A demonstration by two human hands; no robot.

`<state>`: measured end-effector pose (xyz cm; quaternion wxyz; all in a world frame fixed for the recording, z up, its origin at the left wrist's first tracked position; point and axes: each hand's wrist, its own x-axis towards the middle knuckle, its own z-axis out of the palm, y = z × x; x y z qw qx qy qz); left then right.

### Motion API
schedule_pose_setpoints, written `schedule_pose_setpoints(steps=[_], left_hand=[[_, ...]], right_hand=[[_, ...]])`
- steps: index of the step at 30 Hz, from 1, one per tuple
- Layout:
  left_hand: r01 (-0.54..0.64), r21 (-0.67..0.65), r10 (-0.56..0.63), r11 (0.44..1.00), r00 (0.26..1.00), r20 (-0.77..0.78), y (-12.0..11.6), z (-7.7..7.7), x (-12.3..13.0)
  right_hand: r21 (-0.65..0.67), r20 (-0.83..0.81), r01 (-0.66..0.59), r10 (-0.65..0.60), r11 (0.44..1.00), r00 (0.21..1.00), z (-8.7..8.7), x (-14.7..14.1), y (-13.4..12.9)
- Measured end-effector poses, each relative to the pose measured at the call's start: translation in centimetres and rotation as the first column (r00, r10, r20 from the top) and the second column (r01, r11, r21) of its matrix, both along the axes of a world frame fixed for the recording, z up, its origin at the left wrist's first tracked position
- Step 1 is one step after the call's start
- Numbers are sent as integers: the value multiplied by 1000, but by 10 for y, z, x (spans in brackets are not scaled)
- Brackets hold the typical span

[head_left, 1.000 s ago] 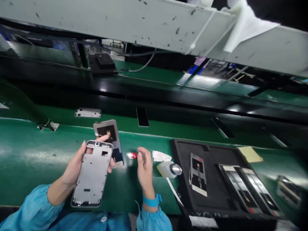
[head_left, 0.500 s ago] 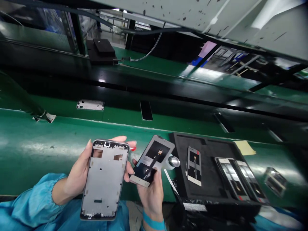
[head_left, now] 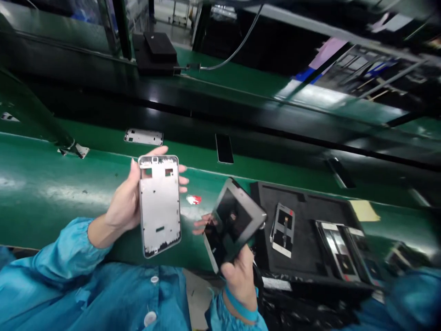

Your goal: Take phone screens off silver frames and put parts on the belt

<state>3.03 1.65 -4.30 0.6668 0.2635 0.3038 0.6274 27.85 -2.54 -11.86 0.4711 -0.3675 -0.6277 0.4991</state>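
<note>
The person is holding a silver phone frame [head_left: 159, 207] up in the left hand [head_left: 126, 202], left of the middle of the picture. The left fingers [head_left: 183, 180] are wrapping behind the frame and holding it tight, and their tips are poking out on its right side.

The right hand [head_left: 239, 282] is gripping a dark phone panel [head_left: 234, 225] near the bottom middle, and the panel is tilting. The right fingers [head_left: 203, 224] are curling under it, and they are poking out on its left side. The panel's top corner is sitting just beside a black foam tray [head_left: 303, 193].

The tray is holding a small phone part [head_left: 283, 230] and, on its right side, a pair of shiny phone parts [head_left: 337, 250]. A yellow note [head_left: 364, 210] is lying past the tray's right side. A red and white scrap [head_left: 193, 199] is lying on the green belt [head_left: 51, 193] between the hands. Another phone frame [head_left: 144, 136] and a black slab [head_left: 224, 148] are lying farther up. Blue sleeves [head_left: 58, 250] are covering the arms.
</note>
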Motion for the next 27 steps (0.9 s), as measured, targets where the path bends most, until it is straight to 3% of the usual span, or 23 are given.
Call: schedule_pose_setpoints(steps=[2, 4, 8, 16, 23, 27], left_hand=[[-53, -14, 52, 998, 998, -30, 6, -1, -5], [-85, -12, 85, 996, 996, -38, 8, -2, -9], [-109, 40, 111, 993, 993, -43, 7, -5, -13], [-99, 149, 105, 984, 994, -34, 7, 1, -13], [-55, 245, 70, 968, 996, -55, 3, -5, -15], [72, 376, -42, 924, 995, -88, -3, -8, -21]], right_hand=[[171, 131, -75, 53, 982, 990, 15, -4, 9], [242, 209, -149, 98, 959, 973, 25, -7, 16], [220, 282, -240, 174, 946, 944, 32, -8, 18], [219, 454, -280, 156, 935, 877, 37, -1, 13], [267, 450, -298, 155, 916, 880, 43, -22, 19], [353, 228, -110, 28, 929, 973, 26, -41, 10]])
